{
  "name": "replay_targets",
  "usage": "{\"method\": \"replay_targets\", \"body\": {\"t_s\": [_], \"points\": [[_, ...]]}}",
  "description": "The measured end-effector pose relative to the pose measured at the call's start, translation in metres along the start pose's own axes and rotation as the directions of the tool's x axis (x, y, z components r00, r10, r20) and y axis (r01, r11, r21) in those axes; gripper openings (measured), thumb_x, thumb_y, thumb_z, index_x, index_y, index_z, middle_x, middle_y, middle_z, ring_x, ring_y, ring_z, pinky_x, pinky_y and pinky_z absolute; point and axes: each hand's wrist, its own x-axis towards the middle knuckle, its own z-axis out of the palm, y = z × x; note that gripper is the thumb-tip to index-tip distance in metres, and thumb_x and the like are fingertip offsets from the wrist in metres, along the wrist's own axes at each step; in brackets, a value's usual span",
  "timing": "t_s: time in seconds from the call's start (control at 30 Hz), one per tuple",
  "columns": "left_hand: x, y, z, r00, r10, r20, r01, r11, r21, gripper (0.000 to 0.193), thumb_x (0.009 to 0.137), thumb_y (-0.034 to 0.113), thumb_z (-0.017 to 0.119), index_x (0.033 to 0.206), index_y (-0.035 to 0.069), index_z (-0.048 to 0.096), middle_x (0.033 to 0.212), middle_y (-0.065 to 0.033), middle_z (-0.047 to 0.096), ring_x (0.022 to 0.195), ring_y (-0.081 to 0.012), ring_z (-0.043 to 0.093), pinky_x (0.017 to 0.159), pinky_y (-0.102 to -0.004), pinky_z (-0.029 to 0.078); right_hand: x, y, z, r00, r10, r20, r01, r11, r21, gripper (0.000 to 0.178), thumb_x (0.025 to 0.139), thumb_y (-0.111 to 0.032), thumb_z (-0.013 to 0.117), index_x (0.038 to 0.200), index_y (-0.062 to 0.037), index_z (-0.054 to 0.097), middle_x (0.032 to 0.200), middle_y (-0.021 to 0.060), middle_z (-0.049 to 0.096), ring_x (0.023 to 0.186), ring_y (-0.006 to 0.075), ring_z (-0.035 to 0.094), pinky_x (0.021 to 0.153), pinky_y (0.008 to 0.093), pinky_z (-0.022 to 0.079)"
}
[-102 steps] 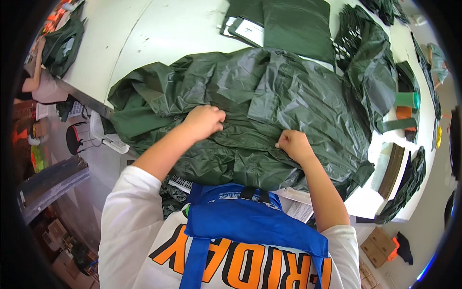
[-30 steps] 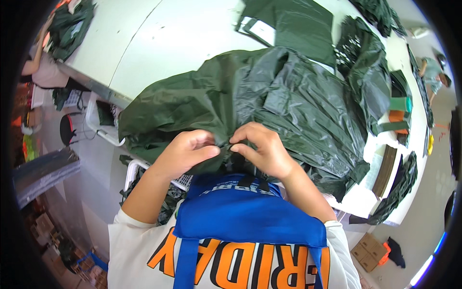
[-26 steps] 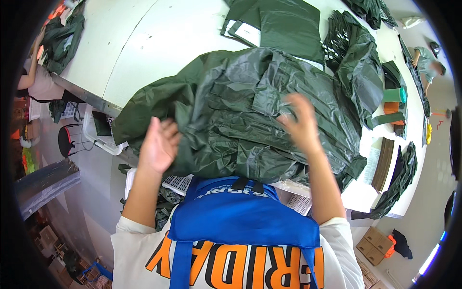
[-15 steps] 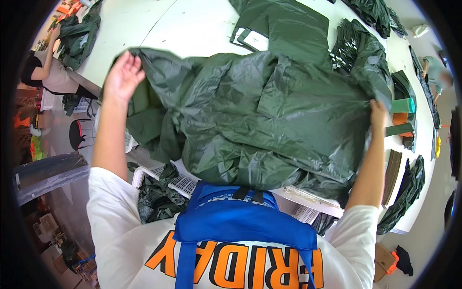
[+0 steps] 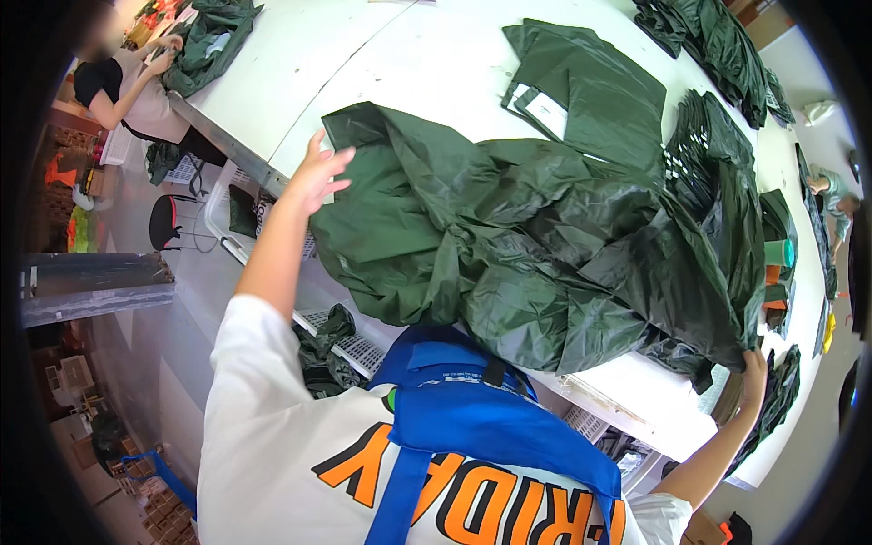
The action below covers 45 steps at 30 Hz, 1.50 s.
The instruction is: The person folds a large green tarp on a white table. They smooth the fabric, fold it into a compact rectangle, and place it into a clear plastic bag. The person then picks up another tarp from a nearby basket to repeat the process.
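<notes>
Dark green, thin, shiny plastic-looking garment (image 5: 536, 254) is sprawled all crumpled along the near edge of the big white-topped table (image 5: 300, 64), bunched up right in front of the person in the blue cloth apron (image 5: 509, 422). Right hand (image 5: 754, 371) has its fingers closed on the garment's near right corner, arm stretched way out. Left hand (image 5: 318, 177) is up by the far left end, fingers spread wide, not gripping anything; can't tell from where I'm standing if it's brushing the fabric. Just beyond sits a flat, folded dark green stack (image 5: 613, 100) with a white rectangular card at one side. White lattice plastic basket (image 5: 363, 354) down below the table edge, more dark green stuff in it. Over at the far left, a co-worker (image 5: 104, 82) is handling another dark green crumpled piece (image 5: 209, 50).
</notes>
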Motion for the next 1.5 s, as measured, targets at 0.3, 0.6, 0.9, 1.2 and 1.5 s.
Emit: {"method": "replay_targets", "body": {"t_s": [0.3,0.6,0.9,1.2,1.5], "points": [[0.15,-0.007,0.061,0.993,-0.028,0.117,0.006,0.982,0.188,0.042,0.082,0.006,0.063,0.123,0.005,0.055,0.095,-0.0106,0.064,0.08,-0.0223,0.063,0.064,-0.0339,0.054,0.034,0.0,0.036,0.955,0.297,-0.025,-0.287,0.893,-0.348,0.029,0.084,-0.028,0.058,0.11,-0.0159,0.062,0.089,-0.004,0.058,0.076,0.0092,0.046,0.067,0.0267,0.035],[-0.084,0.104,-0.059,0.225,0.964,-0.14,-0.96,0.244,0.139,0.021,0.079,-0.014,0.057,0.092,0.001,0.061,0.091,-0.007,0.061,0.083,-0.0134,0.061,0.079,-0.0261,0.05,0.031,-0.006,-0.008,0.783,0.034,-0.621,0.299,0.855,0.425,0.038,0.098,-0.02,0.051,0.133,-0.0059,0.049,0.128,0.0109,0.054,0.107,0.0233,0.056,0.082,0.0335,0.05],[-0.109,-0.122,-0.135,0.969,0.134,-0.209,-0.087,0.972,0.216,0.033,0.09,0.019,0.062,0.12,0.006,0.058,0.096,0.0003,0.063,0.079,-0.0086,0.057,0.067,-0.0225,0.047,0.036,0.116,-0.025,0.95,0.194,-0.244,-0.13,0.958,0.257,0.039,0.093,-0.019,0.055,0.13,-0.006,0.051,0.114,0.0035,0.058,0.098,0.0136,0.055,0.078,0.0268,0.048],[0.098,-0.046,-0.049,0.965,0.165,-0.203,-0.057,0.889,0.454,0.073,0.085,0.039,0.066,0.137,-0.005,0.041,0.135,-0.023,0.049,0.125,-0.0334,0.048,0.102,-0.0402,0.039,0.037,0.053,0.002,0.926,0.282,0.252,-0.371,0.804,0.465,0.048,0.088,-0.049,0.054,0.128,-0.0215,0.055,0.133,0.0001,0.054,0.123,0.0211,0.049,0.097,0.0508,0.038],[0.164,-0.012,-0.045,0.944,-0.161,0.288,0.112,0.977,0.18,0.03,0.088,0.015,0.064,0.114,0.001,0.059,0.105,-0.0096,0.066,0.091,-0.0221,0.063,0.079,-0.0371,0.05,0.086,0.035,-0.008,0.936,0.224,-0.271,-0.185,0.969,0.163,0.032,0.088,-0.025,0.058,0.107,-0.0009,0.065,0.099,0.0074,0.065,0.092,0.0198,0.059,0.085,0.0339,0.044]]}}
